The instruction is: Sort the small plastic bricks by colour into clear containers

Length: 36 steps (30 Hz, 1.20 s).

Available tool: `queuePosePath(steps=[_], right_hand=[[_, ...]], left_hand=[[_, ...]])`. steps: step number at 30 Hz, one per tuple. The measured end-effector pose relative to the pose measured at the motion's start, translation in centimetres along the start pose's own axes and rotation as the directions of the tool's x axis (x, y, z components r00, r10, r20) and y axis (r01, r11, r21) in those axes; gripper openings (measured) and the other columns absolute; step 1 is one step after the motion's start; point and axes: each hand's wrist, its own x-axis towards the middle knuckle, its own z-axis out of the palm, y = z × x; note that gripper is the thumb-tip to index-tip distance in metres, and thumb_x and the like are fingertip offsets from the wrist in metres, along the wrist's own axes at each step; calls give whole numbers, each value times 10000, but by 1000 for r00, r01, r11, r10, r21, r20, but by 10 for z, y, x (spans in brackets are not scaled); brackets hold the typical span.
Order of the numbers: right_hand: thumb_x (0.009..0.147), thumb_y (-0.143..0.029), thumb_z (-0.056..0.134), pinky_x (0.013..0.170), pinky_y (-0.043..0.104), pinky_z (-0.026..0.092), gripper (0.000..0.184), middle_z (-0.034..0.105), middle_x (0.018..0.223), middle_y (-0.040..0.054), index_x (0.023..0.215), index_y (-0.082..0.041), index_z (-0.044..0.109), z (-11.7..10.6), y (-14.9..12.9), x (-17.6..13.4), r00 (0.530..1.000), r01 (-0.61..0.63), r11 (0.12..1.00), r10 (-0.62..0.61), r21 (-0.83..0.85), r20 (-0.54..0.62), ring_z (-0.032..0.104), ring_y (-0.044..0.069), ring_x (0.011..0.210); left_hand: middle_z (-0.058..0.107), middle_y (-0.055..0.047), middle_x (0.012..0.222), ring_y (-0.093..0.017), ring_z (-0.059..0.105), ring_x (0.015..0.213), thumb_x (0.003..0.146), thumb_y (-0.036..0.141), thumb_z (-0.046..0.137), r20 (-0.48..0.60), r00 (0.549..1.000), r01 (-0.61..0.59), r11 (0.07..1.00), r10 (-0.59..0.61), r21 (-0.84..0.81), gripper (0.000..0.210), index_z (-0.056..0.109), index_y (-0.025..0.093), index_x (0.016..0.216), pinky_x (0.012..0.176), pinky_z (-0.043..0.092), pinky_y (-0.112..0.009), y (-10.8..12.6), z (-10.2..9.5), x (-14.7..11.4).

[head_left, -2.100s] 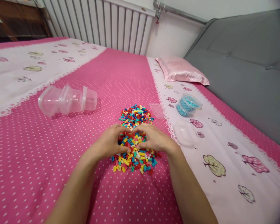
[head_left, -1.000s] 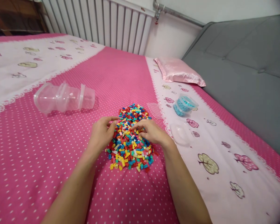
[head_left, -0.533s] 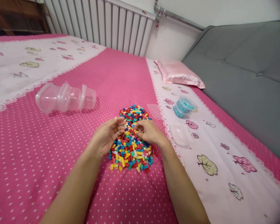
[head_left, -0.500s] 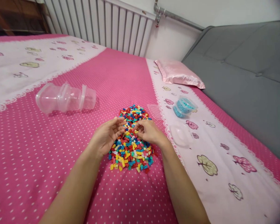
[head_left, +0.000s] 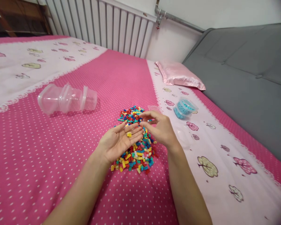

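The left hand is palm up with its fingers spread out nearly flat, and a small yellow brick lies on it, near the base of the fingers. The right hand is just beside it, palm turned inward, its thumb and fingers curved and apart; whether anything rests within that curve cannot be told. Both hands are over a pile of small bricks, red, yellow, blue, green, white and pink, heaped on the bed. The hands hide the middle of the pile, which shows beyond them and in front of them.

On the left, clear tubs lie on their side, one fitted into another in a row. On the right, near a printed white band of the bed cover, a clear container holds blue pieces. A clear lid lies just beside the right hand. Farther back, a pink pillow lies near the grey headboard.
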Motion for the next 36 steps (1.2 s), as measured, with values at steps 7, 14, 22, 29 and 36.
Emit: queuePosePath(steps=[7,14,22,29,36], right_hand=[[699,-143,561,717,241,461,177,703,783,25,801,-197,696,-13,49,0,908,-396,825,418,-403,-38,634,149,746],[660,-174,606,605,197,443,205,700,733,6,838,-204,703,6,66,1,859,-373,823,481,-429,176,629,131,664],[632,-153,643,582,204,442,183,699,708,15,792,-211,713,15,66,2,845,-416,786,520,-457,126,632,144,661],[694,-175,611,642,247,489,168,705,754,41,840,-176,692,1,59,2,896,-417,881,439,-222,60,648,158,690],[741,-238,591,799,295,491,254,676,993,40,987,-208,650,13,2,2,995,-45,979,26,196,101,621,154,916]], left_hand=[[586,-204,1028,-245,573,1029,871,203,327,-186,968,-191,975,167,-114,397,442,-7,1187,822,521,-283,15,0,-3],[611,-198,964,-259,593,987,863,196,336,-259,938,-276,949,232,-149,412,427,-3,1212,749,548,-295,21,-10,0],[604,-203,1004,-262,591,996,860,187,332,-273,939,-259,953,211,-155,379,461,25,1178,714,559,-295,20,-9,1],[529,-241,1158,-273,538,1084,868,222,328,-140,985,-125,971,97,-205,441,391,9,1249,796,533,-318,16,-7,-1],[518,-255,1162,-300,513,1110,878,268,346,54,998,25,977,-14,-210,461,376,2,1253,858,497,-367,9,-10,2]])
